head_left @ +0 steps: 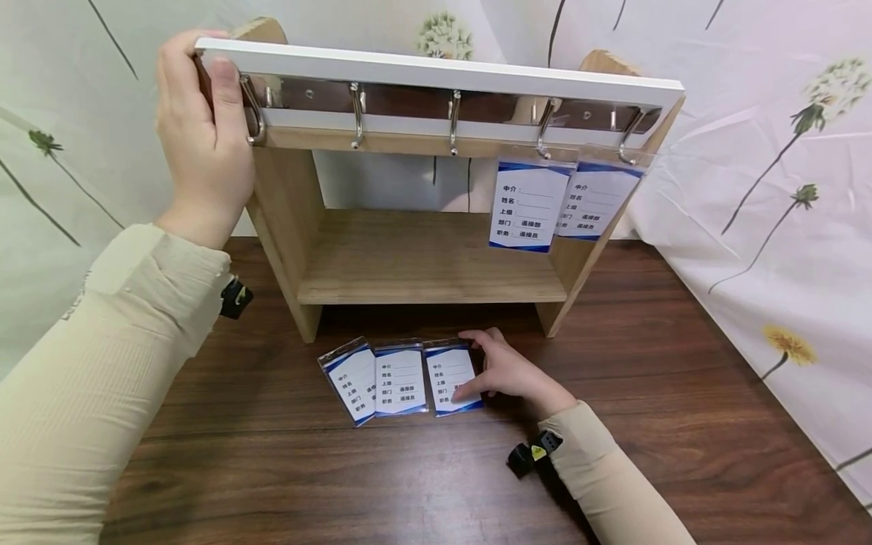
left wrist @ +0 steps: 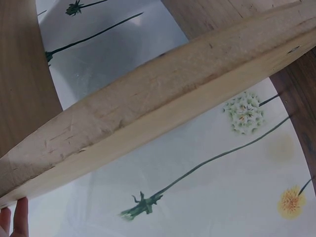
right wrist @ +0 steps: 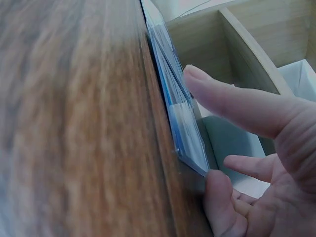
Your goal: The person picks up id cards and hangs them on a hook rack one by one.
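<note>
The left hand (head_left: 204, 129) grips the upper left corner of a wooden rack (head_left: 436, 257), its thumb on the white front board (head_left: 409, 68) beside the leftmost hook. Several metal hooks line that board. Two badge cards, one (head_left: 531, 204) and another (head_left: 594, 198), hang at the two right hooks. On the table, the right hand (head_left: 511, 371) spreads its thumb and fingers over the rightmost of three badge cards (head_left: 450, 378); in the right wrist view the hand (right wrist: 261, 148) is at the card's edge (right wrist: 190, 128). The middle card (head_left: 400, 382) and the tilted left card (head_left: 350, 382) lie beside it.
The rack stands on a dark wooden table (head_left: 306, 484) with a low shelf (head_left: 429, 291) near its base. Behind and at both sides hangs a flower-print cloth (head_left: 770, 227). The rack's side panel (left wrist: 163, 94) crosses the left wrist view.
</note>
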The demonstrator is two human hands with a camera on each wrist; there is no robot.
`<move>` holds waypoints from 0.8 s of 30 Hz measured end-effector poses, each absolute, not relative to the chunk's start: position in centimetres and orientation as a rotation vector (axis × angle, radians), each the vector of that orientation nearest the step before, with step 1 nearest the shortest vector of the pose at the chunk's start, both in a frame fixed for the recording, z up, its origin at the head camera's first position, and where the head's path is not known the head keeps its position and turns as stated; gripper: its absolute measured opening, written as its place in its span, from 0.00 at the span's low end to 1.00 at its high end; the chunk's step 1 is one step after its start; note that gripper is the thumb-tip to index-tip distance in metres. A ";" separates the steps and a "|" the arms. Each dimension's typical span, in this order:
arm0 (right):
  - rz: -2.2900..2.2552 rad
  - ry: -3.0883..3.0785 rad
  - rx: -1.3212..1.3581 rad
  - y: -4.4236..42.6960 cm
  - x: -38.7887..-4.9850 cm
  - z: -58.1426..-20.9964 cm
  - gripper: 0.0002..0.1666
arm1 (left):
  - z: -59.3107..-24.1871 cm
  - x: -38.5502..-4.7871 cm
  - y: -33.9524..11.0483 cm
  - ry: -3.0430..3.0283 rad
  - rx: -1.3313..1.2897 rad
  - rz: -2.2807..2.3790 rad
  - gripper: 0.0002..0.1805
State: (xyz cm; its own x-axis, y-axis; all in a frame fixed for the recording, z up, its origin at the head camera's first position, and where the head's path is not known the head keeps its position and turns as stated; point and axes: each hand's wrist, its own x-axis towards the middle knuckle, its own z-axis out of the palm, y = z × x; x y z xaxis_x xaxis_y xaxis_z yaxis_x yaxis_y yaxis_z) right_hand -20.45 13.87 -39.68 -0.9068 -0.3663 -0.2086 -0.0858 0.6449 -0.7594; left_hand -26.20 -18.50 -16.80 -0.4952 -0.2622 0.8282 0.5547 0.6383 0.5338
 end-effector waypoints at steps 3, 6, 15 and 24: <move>-1.106 2.540 -0.359 13.6 -20.4 -39.5 0.62 | -16.7 -26.2 -18.5 -1.840 -0.235 -1.006 0.15; -1.053 2.566 -0.381 13.5 -20.3 -39.4 0.64 | -16.7 -26.1 -18.5 -1.846 -0.230 -1.009 0.15; -0.890 2.590 -0.530 13.4 -20.5 -39.2 0.64 | -16.9 -26.1 -18.6 -1.855 -0.227 -1.010 0.16; -0.859 2.616 -0.540 13.2 -20.5 -38.9 0.58 | -16.7 -26.1 -18.5 -1.853 -0.224 -1.008 0.15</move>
